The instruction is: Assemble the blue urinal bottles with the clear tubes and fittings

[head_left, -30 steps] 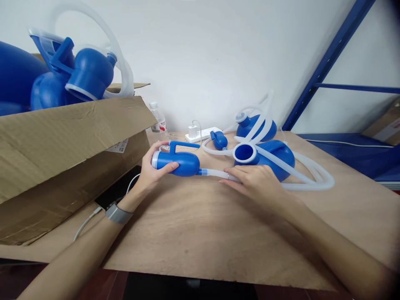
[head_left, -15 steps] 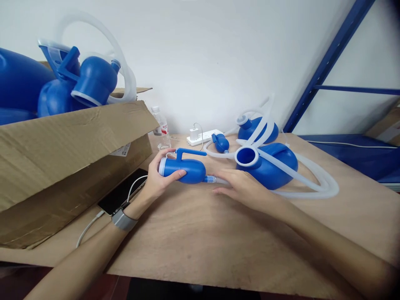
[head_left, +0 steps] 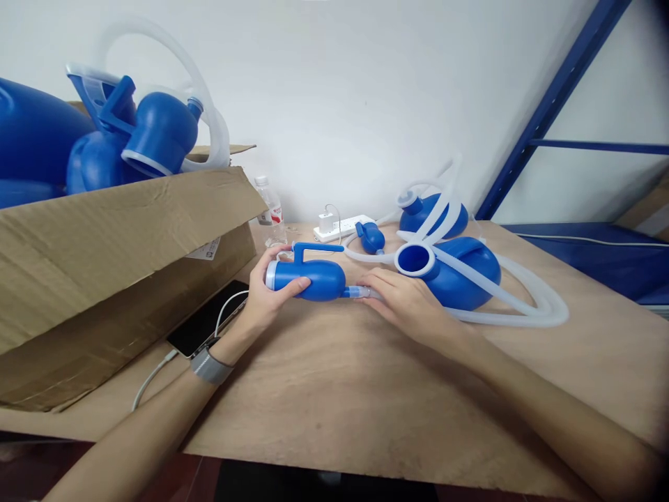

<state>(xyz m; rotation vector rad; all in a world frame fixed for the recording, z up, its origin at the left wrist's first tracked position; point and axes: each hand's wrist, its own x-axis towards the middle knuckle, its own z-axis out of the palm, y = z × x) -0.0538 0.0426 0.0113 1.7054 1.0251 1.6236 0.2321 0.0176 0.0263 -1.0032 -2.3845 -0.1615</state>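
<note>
My left hand (head_left: 269,284) is wrapped round the white-rimmed end of a blue plastic urinal head (head_left: 321,280), which has a bar handle on top and lies on its side just over the table. A pale clear hose (head_left: 360,292) is fitted on its narrow spout. My right hand (head_left: 405,300) pinches this hose close to the joint, its fingers closed and partly hiding the hose. Beyond my right hand sits a blue urinal bottle (head_left: 465,275) with a wide white-rimmed mouth, and translucent tubing lies across it.
A cardboard box (head_left: 130,251) of blue urinal parts stands at left. Behind are a water bottle (head_left: 272,213), a power strip (head_left: 342,227), another urinal head (head_left: 370,238) and a second blue bottle (head_left: 439,216). A phone (head_left: 206,321) lies beside the box. Blue shelving (head_left: 554,111) rises at right.
My right hand's fingers have closed on the hose by the spout; before, they were stretched out beside it. My left hand keeps its hold on the urinal head.
</note>
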